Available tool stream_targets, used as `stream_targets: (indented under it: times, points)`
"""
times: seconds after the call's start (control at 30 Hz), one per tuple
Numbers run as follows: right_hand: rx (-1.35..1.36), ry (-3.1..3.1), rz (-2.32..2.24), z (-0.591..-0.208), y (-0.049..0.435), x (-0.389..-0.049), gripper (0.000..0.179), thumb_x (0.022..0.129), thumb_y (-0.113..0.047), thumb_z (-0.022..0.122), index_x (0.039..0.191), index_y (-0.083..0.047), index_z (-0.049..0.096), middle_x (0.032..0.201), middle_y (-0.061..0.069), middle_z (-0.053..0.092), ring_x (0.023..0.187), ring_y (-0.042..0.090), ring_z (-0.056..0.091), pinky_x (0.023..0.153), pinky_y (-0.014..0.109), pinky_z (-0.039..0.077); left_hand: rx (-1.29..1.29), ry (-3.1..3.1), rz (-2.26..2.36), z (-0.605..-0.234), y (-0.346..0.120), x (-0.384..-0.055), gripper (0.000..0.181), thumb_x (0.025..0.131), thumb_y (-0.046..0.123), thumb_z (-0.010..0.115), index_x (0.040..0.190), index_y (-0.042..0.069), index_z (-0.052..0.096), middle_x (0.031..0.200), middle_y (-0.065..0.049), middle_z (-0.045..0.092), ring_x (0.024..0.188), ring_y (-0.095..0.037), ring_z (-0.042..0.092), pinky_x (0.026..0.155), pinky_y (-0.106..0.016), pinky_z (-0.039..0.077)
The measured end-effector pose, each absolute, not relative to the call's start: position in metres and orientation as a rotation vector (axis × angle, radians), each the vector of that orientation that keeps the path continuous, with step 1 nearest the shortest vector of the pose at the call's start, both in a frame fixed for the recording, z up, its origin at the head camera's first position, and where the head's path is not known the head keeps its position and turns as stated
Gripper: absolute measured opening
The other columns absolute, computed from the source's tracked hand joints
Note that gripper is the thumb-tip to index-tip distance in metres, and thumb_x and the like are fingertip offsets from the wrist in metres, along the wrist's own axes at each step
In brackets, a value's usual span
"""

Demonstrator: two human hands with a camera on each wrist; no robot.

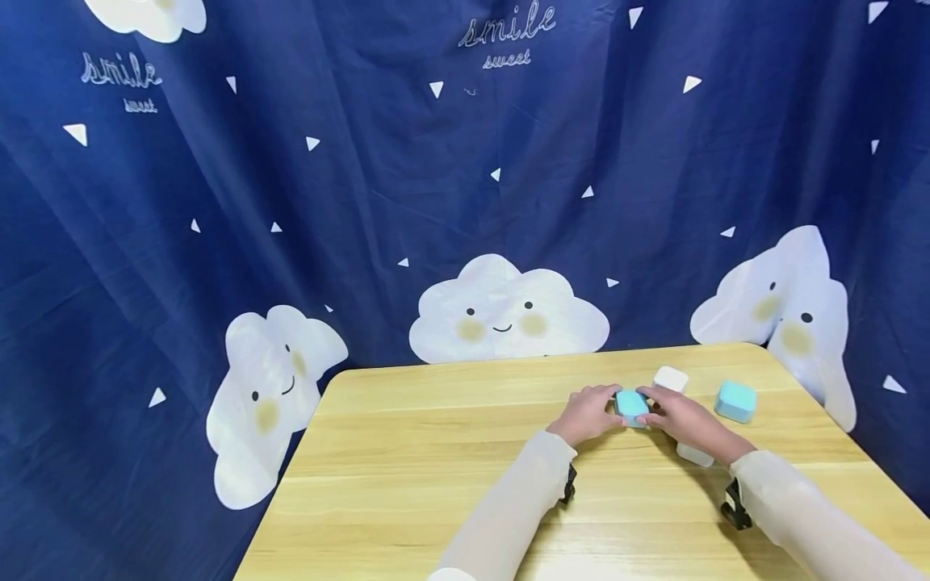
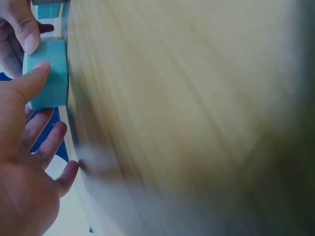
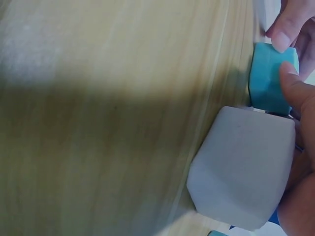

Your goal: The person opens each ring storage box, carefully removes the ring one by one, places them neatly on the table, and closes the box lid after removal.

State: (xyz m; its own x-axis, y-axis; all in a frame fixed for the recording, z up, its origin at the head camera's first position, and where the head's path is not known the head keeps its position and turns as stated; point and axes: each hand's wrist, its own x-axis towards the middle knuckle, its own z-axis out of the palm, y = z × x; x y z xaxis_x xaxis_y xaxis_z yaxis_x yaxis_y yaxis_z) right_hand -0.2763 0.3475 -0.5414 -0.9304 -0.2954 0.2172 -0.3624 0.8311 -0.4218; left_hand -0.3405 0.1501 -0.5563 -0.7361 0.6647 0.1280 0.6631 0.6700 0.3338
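A light blue block with rounded edges [image 1: 632, 405] sits low at the table between both hands. My left hand [image 1: 587, 414] holds its left side, the thumb on the near face of the block [image 2: 55, 81] and the other fingers spread beyond it. From the right, my right hand [image 1: 685, 420] grips the same block, its thumb also on the near face [image 3: 268, 81]. A white block [image 1: 670, 378] stands just behind the right hand. Another white block [image 1: 693, 455], partly hidden by that hand, lies on its near side and looms large in the right wrist view.
A second light blue block [image 1: 736, 402] rests to the right of the right hand. The wooden table [image 1: 407, 452] has rounded back corners. Behind it hangs a dark blue curtain [image 1: 378, 202] printed with clouds and triangles. Dark straps circle both sleeved wrists.
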Motion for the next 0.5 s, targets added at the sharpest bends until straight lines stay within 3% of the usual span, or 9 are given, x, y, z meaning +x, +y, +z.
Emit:
stream_targets:
  times: [0.5]
  points:
    - [0.484, -2.894, 0.700, -0.5391, 0.3384, -0.2764, 0.052, 0.085, -0.024, 0.072, 0.128, 0.001, 0.055, 0.103, 0.009, 0.062, 0.086, 0.018, 0.060, 0.071, 0.037, 0.051, 1.116, 2.847, 0.611, -0.5578, 0.1408, -0.3405, 0.060, 0.086, 0.052, 0.063, 0.139, 0.031, 0.046, 0.133, 0.017, 0.053, 0.112, -0.008, 0.053, 0.086, -0.030, 0.037]
